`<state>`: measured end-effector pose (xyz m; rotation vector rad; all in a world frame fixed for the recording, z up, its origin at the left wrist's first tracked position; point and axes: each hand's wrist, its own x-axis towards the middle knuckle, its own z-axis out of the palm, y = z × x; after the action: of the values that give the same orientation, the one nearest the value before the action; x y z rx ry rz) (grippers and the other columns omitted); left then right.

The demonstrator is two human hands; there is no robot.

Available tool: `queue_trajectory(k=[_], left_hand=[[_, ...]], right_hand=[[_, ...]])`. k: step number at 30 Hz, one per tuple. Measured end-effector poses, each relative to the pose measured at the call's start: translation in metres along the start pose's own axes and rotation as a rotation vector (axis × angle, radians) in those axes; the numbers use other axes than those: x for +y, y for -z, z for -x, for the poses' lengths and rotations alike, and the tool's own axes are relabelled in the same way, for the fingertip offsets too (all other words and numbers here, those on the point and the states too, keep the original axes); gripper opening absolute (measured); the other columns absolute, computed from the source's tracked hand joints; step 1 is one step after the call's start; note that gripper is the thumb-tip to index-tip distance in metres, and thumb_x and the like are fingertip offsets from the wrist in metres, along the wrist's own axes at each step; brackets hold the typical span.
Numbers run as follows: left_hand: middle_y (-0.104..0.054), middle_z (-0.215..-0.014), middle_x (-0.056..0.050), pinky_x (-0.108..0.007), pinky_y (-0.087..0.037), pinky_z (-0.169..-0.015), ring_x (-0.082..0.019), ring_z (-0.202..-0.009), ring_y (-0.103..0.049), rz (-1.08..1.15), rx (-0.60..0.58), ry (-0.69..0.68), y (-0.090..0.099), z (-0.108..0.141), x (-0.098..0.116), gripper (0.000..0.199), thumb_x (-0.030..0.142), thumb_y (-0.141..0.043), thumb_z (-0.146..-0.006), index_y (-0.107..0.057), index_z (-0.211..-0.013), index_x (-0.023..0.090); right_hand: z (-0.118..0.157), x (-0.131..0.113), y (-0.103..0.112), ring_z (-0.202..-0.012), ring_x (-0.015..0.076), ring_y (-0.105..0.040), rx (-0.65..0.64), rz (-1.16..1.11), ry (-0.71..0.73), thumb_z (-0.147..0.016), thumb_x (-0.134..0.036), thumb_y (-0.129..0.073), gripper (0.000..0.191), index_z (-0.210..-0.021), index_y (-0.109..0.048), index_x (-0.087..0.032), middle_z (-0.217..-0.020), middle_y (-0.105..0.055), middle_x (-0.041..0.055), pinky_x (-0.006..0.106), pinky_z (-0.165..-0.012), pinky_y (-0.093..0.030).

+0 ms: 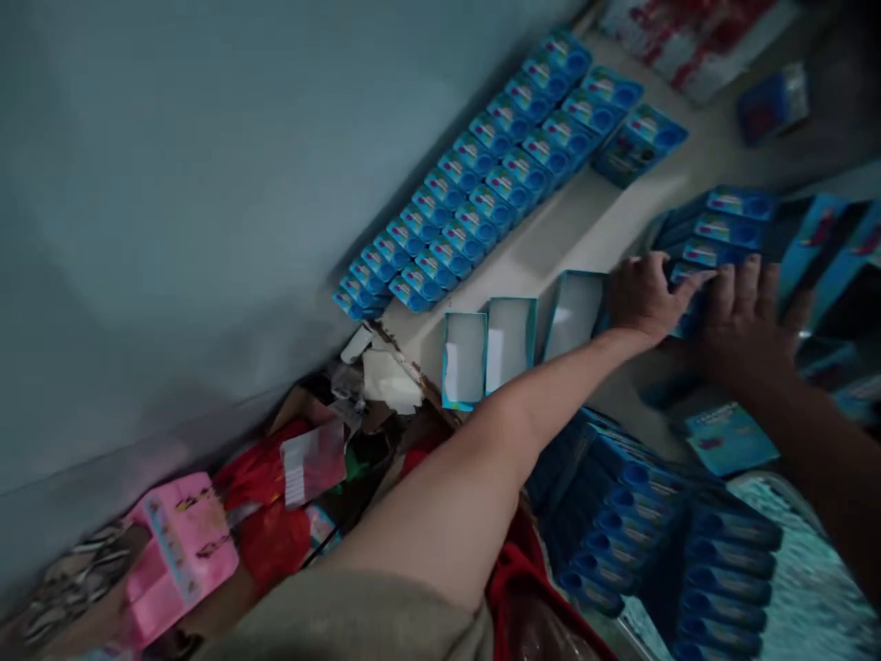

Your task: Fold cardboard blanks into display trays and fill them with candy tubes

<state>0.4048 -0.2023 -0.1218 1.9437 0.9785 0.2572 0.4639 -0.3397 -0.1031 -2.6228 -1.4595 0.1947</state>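
Note:
My left hand (643, 298) reaches across from below, its fingers curled at the end of a row of small blue printed boxes (730, 229), with the thumb lying over the nearest box. Right beside it, my right hand (750, 317) rests on the same row, fingers stretched out and slightly apart. Its palm hides part of the boxes beneath. Just left of my left hand stand open shallow trays with blue edges and pale insides, among them a tray (511, 344). The picture is dim and somewhat blurred.
Long rows of blue boxes (474, 174) line the wall side of the table (551, 229). More stacked boxes (619, 523) stand near my body, by a teal patterned surface (819, 569). A pink plastic container (183, 555) and red cloth (275, 542) lie lower left.

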Motion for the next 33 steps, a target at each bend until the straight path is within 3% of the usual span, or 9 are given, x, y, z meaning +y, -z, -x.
queue_trajectory(k=[2,5,9,12,16,19,23,28,33], left_hand=[[-0.075,-0.13,-0.022,-0.043,-0.054,-0.106,-0.031,-0.126,-0.069,-0.003,-0.049,0.0,0.04,0.004,-0.004,0.042,0.046,-0.074,-0.1,-0.068,-0.129,0.016],[-0.076,-0.13,-0.013,-0.033,-0.049,-0.114,-0.021,-0.13,-0.068,-0.041,-0.047,-0.223,0.148,0.02,-0.039,0.034,0.039,-0.065,-0.107,-0.069,-0.13,0.015],[-0.076,-0.132,-0.01,-0.052,-0.042,-0.126,-0.028,-0.136,-0.064,-0.213,0.129,-0.291,0.308,0.04,-0.132,0.033,0.038,-0.046,-0.114,-0.074,-0.124,0.023],[-0.071,-0.148,-0.01,-0.067,-0.026,-0.134,-0.035,-0.154,-0.05,-0.3,0.075,-0.319,0.371,0.043,-0.194,0.035,0.041,-0.054,-0.109,-0.074,-0.133,0.027],[-0.066,-0.156,-0.008,-0.079,-0.003,-0.133,-0.036,-0.165,-0.037,-0.331,-0.135,-0.454,0.38,0.044,-0.228,0.037,0.036,-0.054,-0.106,-0.073,-0.137,0.032],[-0.063,-0.159,-0.008,-0.078,0.003,-0.134,-0.035,-0.167,-0.032,-0.35,-0.177,-0.496,0.378,0.047,-0.236,0.039,0.03,-0.054,-0.105,-0.072,-0.14,0.03],[-0.064,-0.158,-0.01,-0.076,0.0,-0.135,-0.035,-0.166,-0.034,-0.383,-0.232,-0.551,0.386,0.049,-0.247,0.041,0.029,-0.052,-0.105,-0.069,-0.143,0.027],[-0.068,-0.149,-0.016,-0.07,-0.016,-0.136,-0.035,-0.16,-0.043,-0.363,-0.09,-0.517,0.387,0.045,-0.257,0.037,0.031,-0.05,-0.105,-0.072,-0.133,0.023],[-0.066,-0.144,-0.021,-0.062,-0.033,-0.13,-0.036,-0.151,-0.05,-0.322,0.21,-0.493,0.385,0.088,-0.25,0.034,0.036,-0.054,-0.107,-0.071,-0.131,0.02]], right_hand=[[-0.004,-0.004,0.006,-0.164,0.0493,-0.026,0.0,-0.055,-0.026,-0.091,-0.09,-0.003,0.1,-0.178,-0.006,-0.041,-0.181,-0.027,0.017,0.089,-0.107,-0.024],[-0.014,-0.047,0.024,-0.145,0.0575,-0.051,-0.009,-0.094,-0.017,-0.085,-0.098,-0.026,0.098,-0.171,-0.031,-0.052,-0.161,-0.055,0.0201,0.089,-0.098,-0.035],[-0.025,-0.179,0.032,-0.126,0.0489,-0.067,-0.205,-0.314,0.208,-0.095,-0.081,-0.049,0.084,-0.167,-0.046,-0.037,-0.137,-0.07,0.0201,0.071,-0.099,-0.057],[-0.035,-0.284,0.008,-0.137,0.0422,-0.061,-0.193,-0.444,0.269,-0.099,-0.062,-0.058,0.083,-0.168,-0.041,-0.018,-0.147,-0.062,0.0244,0.061,-0.113,-0.053],[-0.045,-0.366,-0.039,-0.152,0.0411,-0.046,-0.144,-0.44,0.045,-0.09,-0.06,-0.074,0.106,-0.168,-0.03,-0.003,-0.159,-0.045,0.0335,0.056,-0.123,-0.044],[-0.051,-0.395,-0.062,-0.155,0.0445,-0.037,-0.098,-0.367,-0.151,-0.083,-0.063,-0.08,0.117,-0.169,-0.026,-0.004,-0.163,-0.037,0.0348,0.061,-0.124,-0.039],[-0.065,-0.424,-0.068,-0.148,0.0486,-0.038,-0.042,-0.32,-0.24,-0.085,-0.054,-0.077,0.101,-0.165,-0.036,-0.007,-0.159,-0.042,0.0346,0.068,-0.118,-0.035],[-0.092,-0.445,-0.066,-0.144,0.0414,-0.041,-0.032,-0.218,-0.166,-0.101,-0.031,-0.047,0.067,-0.166,-0.041,-0.014,-0.166,-0.043,0.0261,0.059,-0.115,-0.034],[-0.097,-0.435,-0.043,-0.137,0.0404,-0.044,-0.125,-0.194,-0.027,-0.094,-0.037,-0.058,0.087,-0.175,-0.029,-0.025,-0.162,-0.05,0.018,0.053,-0.109,-0.037]])
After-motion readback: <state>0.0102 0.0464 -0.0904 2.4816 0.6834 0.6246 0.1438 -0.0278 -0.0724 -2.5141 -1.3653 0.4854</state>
